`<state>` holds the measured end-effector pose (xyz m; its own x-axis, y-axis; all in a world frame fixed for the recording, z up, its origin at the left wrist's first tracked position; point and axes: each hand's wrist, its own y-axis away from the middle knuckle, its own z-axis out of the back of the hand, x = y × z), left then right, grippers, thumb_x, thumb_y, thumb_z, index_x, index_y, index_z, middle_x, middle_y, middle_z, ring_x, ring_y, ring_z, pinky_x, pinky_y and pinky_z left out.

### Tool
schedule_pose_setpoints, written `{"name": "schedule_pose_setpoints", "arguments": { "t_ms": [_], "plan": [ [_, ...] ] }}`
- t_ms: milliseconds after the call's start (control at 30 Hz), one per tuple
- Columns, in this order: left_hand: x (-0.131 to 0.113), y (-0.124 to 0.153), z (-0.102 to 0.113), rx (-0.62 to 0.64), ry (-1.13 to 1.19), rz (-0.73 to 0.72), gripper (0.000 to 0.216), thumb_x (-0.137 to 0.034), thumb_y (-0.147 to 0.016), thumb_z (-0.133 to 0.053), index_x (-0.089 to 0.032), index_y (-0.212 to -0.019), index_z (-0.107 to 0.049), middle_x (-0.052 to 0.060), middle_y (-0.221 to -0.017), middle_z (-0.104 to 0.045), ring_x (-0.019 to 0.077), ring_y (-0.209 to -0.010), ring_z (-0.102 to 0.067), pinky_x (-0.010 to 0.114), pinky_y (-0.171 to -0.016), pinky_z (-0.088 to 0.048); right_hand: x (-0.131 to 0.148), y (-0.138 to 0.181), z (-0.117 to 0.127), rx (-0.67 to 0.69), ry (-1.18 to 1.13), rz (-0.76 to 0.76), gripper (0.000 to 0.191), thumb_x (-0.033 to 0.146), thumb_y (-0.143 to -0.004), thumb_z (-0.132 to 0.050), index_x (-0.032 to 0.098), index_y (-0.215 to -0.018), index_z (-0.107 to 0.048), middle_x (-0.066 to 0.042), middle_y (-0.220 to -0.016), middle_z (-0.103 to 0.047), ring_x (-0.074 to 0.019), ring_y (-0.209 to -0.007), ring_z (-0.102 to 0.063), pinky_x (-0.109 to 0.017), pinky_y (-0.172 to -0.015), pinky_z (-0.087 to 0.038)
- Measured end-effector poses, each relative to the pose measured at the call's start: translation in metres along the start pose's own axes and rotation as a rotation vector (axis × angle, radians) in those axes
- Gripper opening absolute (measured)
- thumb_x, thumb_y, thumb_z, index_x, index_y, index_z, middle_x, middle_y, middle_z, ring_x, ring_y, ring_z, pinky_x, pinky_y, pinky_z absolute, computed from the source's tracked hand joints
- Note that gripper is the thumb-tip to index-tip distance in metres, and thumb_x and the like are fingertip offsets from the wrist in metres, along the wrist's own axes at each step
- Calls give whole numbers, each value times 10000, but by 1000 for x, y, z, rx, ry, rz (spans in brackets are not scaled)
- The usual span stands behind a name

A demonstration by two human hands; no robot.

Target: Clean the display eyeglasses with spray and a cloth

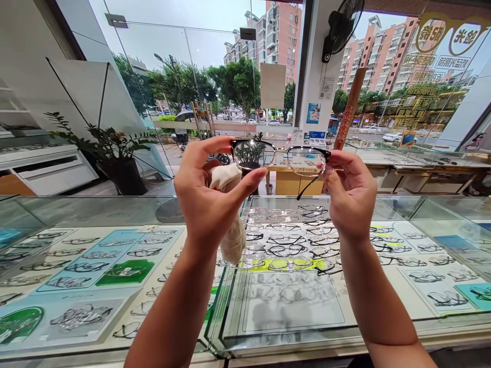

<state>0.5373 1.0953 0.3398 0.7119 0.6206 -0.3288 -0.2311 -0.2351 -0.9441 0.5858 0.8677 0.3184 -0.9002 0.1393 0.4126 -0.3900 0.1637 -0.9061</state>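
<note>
A pair of eyeglasses point(282, 149) with a black upper rim and thin metal lower rims is held up at eye height, above the glass counter. My left hand point(207, 189) is closed on its left end, with the thumb below the left lens. In the same hand a cream cloth point(233, 240) is bunched, hanging down behind the wrist. My right hand point(351, 189) pinches the right hinge between thumb and fingers. One black-tipped temple arm point(310, 188) points down and inward from that hinge; the other arm is hidden.
Below lies a glass display counter point(238, 327) with rows of spectacle frames point(286, 240) inside. A potted plant point(115, 153) stands at the left before the shop windows. More glass counters point(429, 153) are at the back right, and a wall fan point(341, 28) hangs above.
</note>
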Motion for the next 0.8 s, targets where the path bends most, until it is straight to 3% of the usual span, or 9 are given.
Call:
{"name": "schedule_pose_setpoints", "arguments": {
  "t_ms": [233, 533, 800],
  "plan": [
    [-2, 7, -4, -46, 200, 1, 596, -542, -720, -1009, -379, -1233, -753, 46, -1245, -683, 329, -1275, -652, 433, -673, -613, -7, -1, -1, -34, -17, -41, 176, 375, -982, -761, 270, -1124, -769, -37, -1065, -797, -208, -931, -748, -386, -842, -612],
    [4, 8, -7, -46, 303, 34, 576, -549, -740, -1007, -370, -1234, -770, 28, -1263, -683, 321, -1374, -590, 400, -715, -614, 5, 0, 0, -48, 13, -38, 201, 361, -1011, -721, 285, -1162, -829, -35, -1086, -809, -210, -942, -741, -429, -880, -624],
    [30, 3, -23, -130, 238, -122, 665, -558, -737, -1002, -311, -1305, -759, 58, -1252, -702, 263, -1073, -692, 330, -657, -537, 19, 2, -1, -66, 21, 60, 255, 323, -1040, -689, 326, -1255, -824, -46, -1227, -804, -252, -1120, -745, -500, -1002, -617]
  ]
}}
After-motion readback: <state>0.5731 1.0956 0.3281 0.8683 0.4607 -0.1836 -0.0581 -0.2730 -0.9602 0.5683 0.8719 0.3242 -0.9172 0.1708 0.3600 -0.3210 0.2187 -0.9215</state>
